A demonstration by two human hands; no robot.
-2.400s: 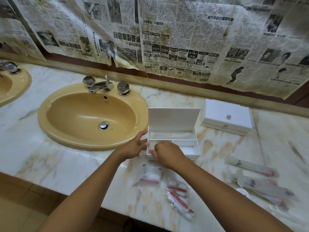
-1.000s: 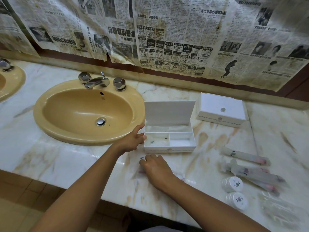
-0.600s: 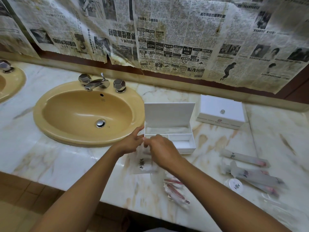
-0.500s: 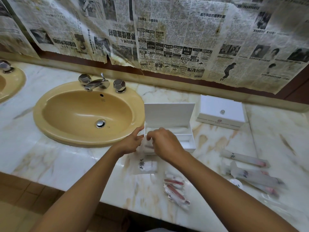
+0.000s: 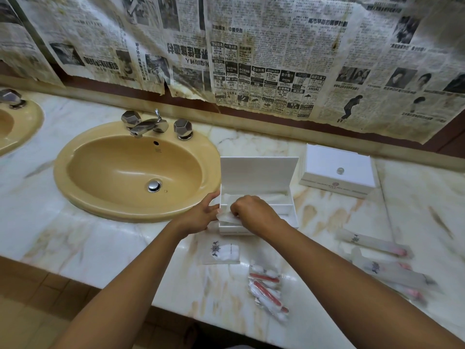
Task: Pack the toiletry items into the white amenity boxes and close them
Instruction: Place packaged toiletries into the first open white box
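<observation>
Two white boxes at frame centre: open box (image 5: 256,197), closed box (image 5: 337,172) to its right. Right hand (image 5: 254,212) pinching one clear packet (image 5: 225,216) over open box's left compartment; left hand (image 5: 198,217), fingers straight, steadying its left wall. Below centre, one cotton packet (image 5: 221,251), three swab packets (image 5: 266,290)

open box (image 5: 259,187) right of sink (image 5: 137,170)

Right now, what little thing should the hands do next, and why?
Probably the right hand should push the clear packet down into the open white box, because the packet sticks out over the box's front-left edge while the left hand steadies the box.
</observation>
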